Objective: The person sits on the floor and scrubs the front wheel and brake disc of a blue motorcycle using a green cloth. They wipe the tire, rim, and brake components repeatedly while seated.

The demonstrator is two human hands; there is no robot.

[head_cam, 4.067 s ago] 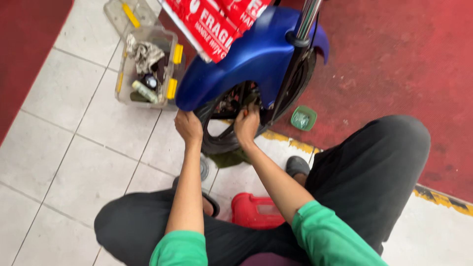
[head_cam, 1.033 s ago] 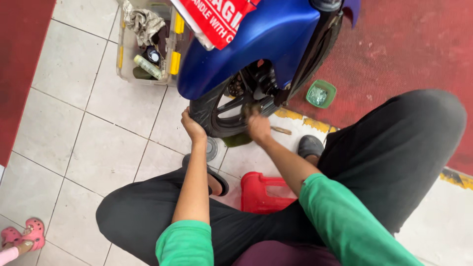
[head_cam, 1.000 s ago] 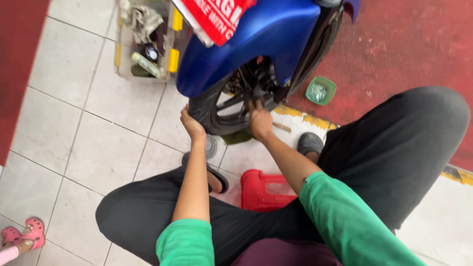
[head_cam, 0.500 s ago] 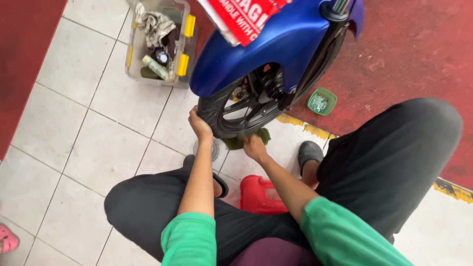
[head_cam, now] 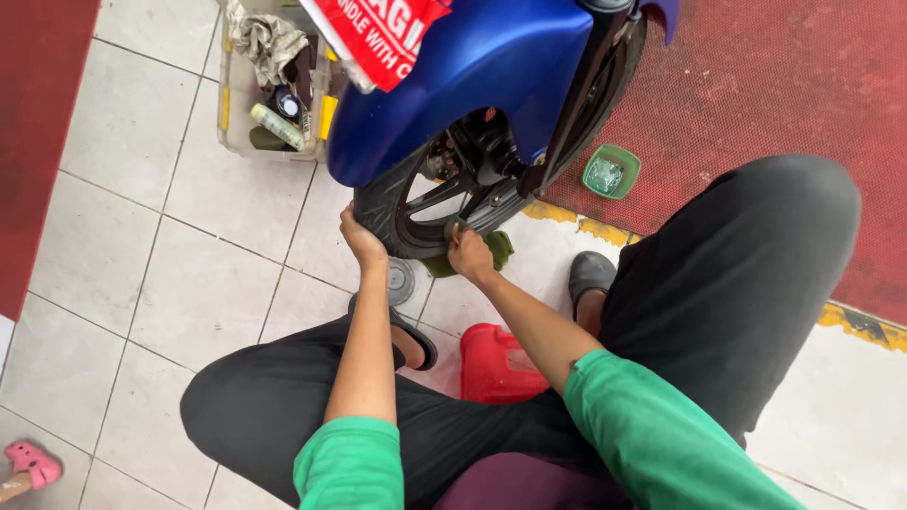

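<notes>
Head view, L hand (head_cam: 362, 238) gripping tyre (head_cam: 378, 203), R hand (head_cam: 470, 253) clutching green rag (head_cam: 493, 247), red-white label (head_cam: 387, 33) above blue fender (head_cam: 472, 80).

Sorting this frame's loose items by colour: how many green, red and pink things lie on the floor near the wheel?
Green: 2, the cloth under the right hand and the small tray
Red: 1, the stool
Pink: 1, the sandal
Total: 4
</notes>
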